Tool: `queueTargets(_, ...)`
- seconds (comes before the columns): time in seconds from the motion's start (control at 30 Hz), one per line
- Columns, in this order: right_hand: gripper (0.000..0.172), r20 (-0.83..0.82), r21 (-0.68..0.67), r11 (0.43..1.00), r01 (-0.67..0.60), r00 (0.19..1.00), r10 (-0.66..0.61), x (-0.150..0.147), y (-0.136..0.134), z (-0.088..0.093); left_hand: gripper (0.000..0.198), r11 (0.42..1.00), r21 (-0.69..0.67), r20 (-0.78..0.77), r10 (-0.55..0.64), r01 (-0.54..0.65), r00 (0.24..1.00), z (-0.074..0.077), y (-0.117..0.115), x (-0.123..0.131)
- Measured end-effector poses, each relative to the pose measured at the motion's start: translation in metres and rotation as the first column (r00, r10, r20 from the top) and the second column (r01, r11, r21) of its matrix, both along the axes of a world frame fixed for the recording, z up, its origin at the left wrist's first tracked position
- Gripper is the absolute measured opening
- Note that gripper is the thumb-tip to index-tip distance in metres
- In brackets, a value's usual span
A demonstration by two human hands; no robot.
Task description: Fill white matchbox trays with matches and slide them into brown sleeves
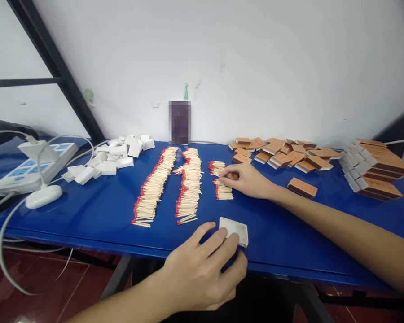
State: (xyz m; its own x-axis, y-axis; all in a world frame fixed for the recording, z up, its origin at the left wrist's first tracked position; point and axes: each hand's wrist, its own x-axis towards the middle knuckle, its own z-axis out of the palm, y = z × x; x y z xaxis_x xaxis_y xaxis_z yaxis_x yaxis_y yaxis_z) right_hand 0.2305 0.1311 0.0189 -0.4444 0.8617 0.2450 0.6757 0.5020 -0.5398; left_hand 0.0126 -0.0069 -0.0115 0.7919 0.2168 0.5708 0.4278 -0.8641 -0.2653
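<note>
Matches lie by the pinched right hand, contents unclear; spread left hand touches 1 tray.

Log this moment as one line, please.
Left hand: fingers at open white tray | Right hand: fingertips at short match row | Table: two long match rows, white tray pile, orange sleeve pile, matchbox stack

Bright soft light, edge distortion, pixelated patch
</note>
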Motion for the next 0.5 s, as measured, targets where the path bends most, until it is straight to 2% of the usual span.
queueTargets(0.13, 0.028, 0.01, -0.019, 1.0, -0.011, 1.0, 0.011, 0.0011, -0.0017, 0.0007, 0.025, 1.0, 0.001, 0.015, -0.001, 0.001, 1.0, -0.0003, 0.0002, -0.0001)
queueTargets(0.23, 0.027, -0.012, 0.036, 0.999, -0.025, 1.0, 0.025, 0.0033, -0.0021, 0.0001, 0.025, 1.0, -0.004, 0.009, -0.003, 0.003, 1.0, -0.0003, 0.0007, -0.0001)
queueTargets(0.37, 0.029, 0.044, 0.144, 0.969, -0.202, 0.979, 0.197, 0.0071, -0.0049, 0.0, 0.024, 1.0, -0.008, 0.015, -0.001, 0.001, 1.0, 0.0, 0.0008, 0.0002)
queueTargets(0.43, 0.033, 0.102, 0.146, 0.944, -0.295, 0.954, 0.282, 0.0076, -0.0074, 0.0002, 0.024, 1.0, -0.005, 0.016, -0.003, 0.003, 1.0, 0.0002, 0.0004, 0.0003)
queueTargets(0.5, 0.036, 0.154, 0.131, 0.936, -0.327, 0.939, 0.307, 0.0067, -0.0097, 0.0003, 0.025, 1.0, -0.005, 0.014, -0.004, 0.004, 1.0, 0.0002, 0.0, 0.0003)
